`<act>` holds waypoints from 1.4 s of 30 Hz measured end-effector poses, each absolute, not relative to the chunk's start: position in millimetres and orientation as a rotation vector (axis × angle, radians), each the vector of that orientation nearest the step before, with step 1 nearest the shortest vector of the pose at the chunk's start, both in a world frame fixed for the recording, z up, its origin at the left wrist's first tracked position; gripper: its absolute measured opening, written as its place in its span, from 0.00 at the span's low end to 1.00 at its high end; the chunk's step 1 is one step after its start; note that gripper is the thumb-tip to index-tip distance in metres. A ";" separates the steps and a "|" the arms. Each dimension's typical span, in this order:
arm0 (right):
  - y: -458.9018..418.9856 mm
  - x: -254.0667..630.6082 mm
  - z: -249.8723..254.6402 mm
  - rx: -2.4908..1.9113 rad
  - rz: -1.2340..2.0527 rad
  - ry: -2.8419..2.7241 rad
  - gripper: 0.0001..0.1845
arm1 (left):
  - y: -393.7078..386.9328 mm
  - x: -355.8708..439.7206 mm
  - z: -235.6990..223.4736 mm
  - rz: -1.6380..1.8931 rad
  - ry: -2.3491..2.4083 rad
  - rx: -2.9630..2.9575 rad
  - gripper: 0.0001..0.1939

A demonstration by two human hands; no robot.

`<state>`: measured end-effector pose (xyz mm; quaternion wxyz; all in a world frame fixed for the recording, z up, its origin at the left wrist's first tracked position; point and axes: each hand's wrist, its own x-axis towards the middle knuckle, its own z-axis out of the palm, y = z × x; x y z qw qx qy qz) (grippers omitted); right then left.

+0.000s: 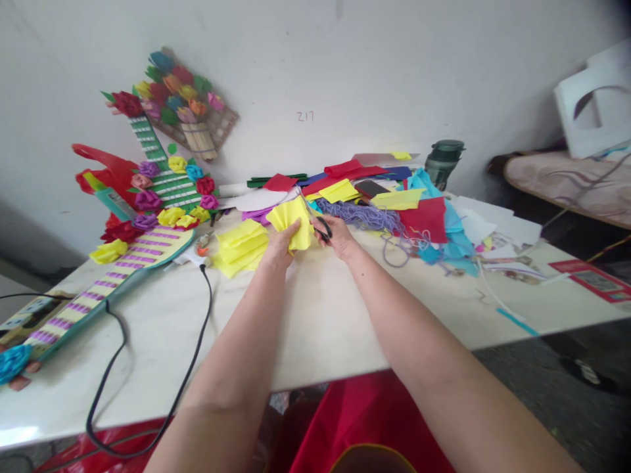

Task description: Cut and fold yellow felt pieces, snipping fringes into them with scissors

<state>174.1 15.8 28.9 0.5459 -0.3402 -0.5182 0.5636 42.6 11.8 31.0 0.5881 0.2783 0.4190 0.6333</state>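
My left hand [282,246] is closed on a piece of yellow crepe paper [290,220], its thumb pressed on the near face. In my right hand [338,236] is a pair of scissors with black handles [323,228], fingers wrapped about the loops. The blades point up and away along the right edge of the yellow piece; whether they are cutting into it I cannot tell. Just left of my left hand, a stack of yellow crepe paper pieces [240,247] lies on the white table [325,328].
Behind my hands lie purple yarn [362,215], a phone [373,190], red paper [424,220] and blue paper [456,230]. A dark green bottle [444,164] stands at the back. At left is a flower-decorated board [162,177], with a black cable [206,315] near it.
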 end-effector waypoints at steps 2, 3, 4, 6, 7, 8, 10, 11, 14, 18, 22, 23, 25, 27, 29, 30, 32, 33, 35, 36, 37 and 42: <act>15.9 174.2 28.8 -0.806 1.334 -1.229 0.22 | 12.5 41.9 30.2 1.477 0.972 0.651 0.18; 15.8 174.3 28.8 -0.804 1.333 -1.229 0.21 | 12.7 41.7 29.9 1.479 0.969 0.653 0.17; 15.8 174.3 28.8 -0.805 1.330 -1.229 0.21 | 12.7 41.6 29.7 1.481 0.965 0.656 0.16; 15.8 174.3 28.7 -0.809 1.322 -1.227 0.21 | 12.5 41.6 29.8 1.485 0.961 0.660 0.16; 15.9 174.2 28.7 -0.812 1.317 -1.226 0.20 | 12.3 41.8 30.0 1.488 0.962 0.657 0.16; 16.0 174.0 28.6 -0.815 1.313 -1.226 0.20 | 12.2 41.9 30.1 1.491 0.965 0.653 0.17; 16.6 173.5 28.4 -0.814 1.303 -1.232 0.19 | 12.6 41.8 30.2 1.494 0.971 0.642 0.18; 17.0 173.1 28.2 -0.811 1.295 -1.238 0.19 | 13.0 41.5 30.0 1.494 0.973 0.636 0.18; 18.0 171.8 27.8 -0.808 1.257 -1.253 0.19 | 15.2 40.1 28.9 1.489 0.978 0.627 0.18; 17.1 171.0 28.4 -0.819 1.276 -1.242 0.19 | 16.7 38.1 28.2 1.482 0.985 0.620 0.17; 14.8 172.6 29.4 -0.788 1.353 -1.231 0.21 | 15.2 37.4 28.7 1.454 0.974 0.640 0.15; 14.5 173.2 29.4 -0.781 1.360 -1.230 0.21 | 14.6 37.4 28.9 1.442 0.971 0.651 0.15; 14.6 174.2 29.1 -0.772 1.362 -1.230 0.23 | 13.5 37.6 29.2 1.419 0.969 0.668 0.14; 15.4 174.9 28.4 -0.767 1.356 -1.229 0.23 | 12.8 38.0 29.3 1.406 0.970 0.676 0.15; 16.3 175.4 27.6 -0.765 1.349 -1.224 0.23 | 12.4 38.3 29.3 1.397 0.965 0.689 0.15; 16.7 175.5 27.3 -0.762 1.347 -1.221 0.23 | 12.3 38.3 29.2 1.394 0.958 0.702 0.15; 17.2 175.7 27.1 -0.755 1.346 -1.216 0.22 | 12.1 38.4 29.0 1.390 0.945 0.727 0.14; 17.2 175.8 27.2 -0.751 1.345 -1.213 0.21 | 12.1 38.4 28.9 1.389 0.942 0.735 0.13; 17.1 175.8 27.7 -0.745 1.342 -1.207 0.20 | 11.9 38.4 28.8 1.389 0.945 0.732 0.13; 17.0 175.9 27.9 -0.743 1.339 -1.204 0.20 | 11.8 38.4 28.7 1.389 0.948 0.726 0.13; 17.0 176.0 28.2 -0.741 1.335 -1.201 0.20 | 11.8 38.4 28.6 1.388 0.949 0.720 0.14; 17.9 175.6 28.3 -0.768 1.306 -1.206 0.19 | 13.6 36.9 27.2 1.376 0.929 0.735 0.15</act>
